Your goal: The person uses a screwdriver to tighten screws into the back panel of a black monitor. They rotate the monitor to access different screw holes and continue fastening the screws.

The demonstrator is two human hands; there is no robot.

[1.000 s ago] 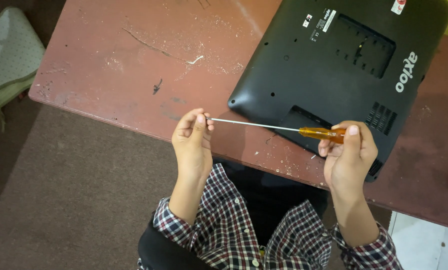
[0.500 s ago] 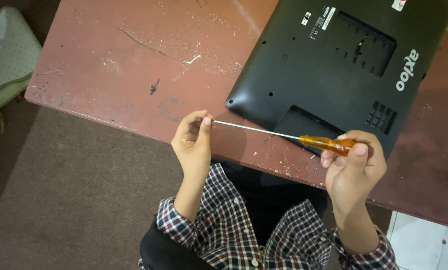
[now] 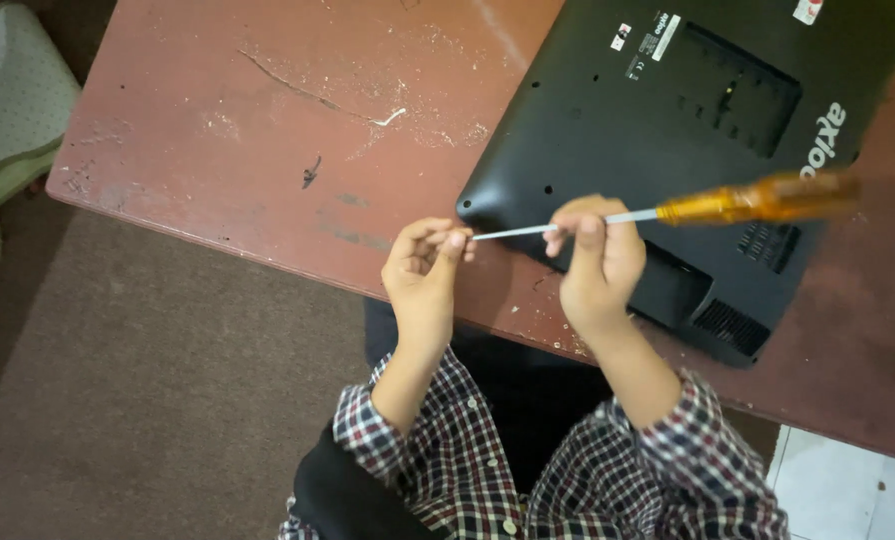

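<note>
A screwdriver (image 3: 747,202) with an amber handle and a long thin metal shaft lies level across both my hands. My right hand (image 3: 595,255) pinches the shaft near its middle, and the handle sticks out free to the right. My left hand (image 3: 425,268) has its fingertips bunched at the shaft's tip; whether something tiny is held there I cannot tell. Both hands hover over the near corner of a black laptop (image 3: 667,120) lying bottom side up on a worn red-brown table (image 3: 247,130).
The table's near edge runs diagonally just under my hands. My checked sleeves and dark lap fill the bottom of the view. Brown carpet (image 3: 147,400) covers the floor on the left, with a pale cushion (image 3: 12,100) at the far left. White tile (image 3: 847,490) shows at bottom right.
My right hand has slid from the amber handle down onto the metal shaft, closer to my left hand. The handle now juts out bare to the right. My left hand stays at the tip.
</note>
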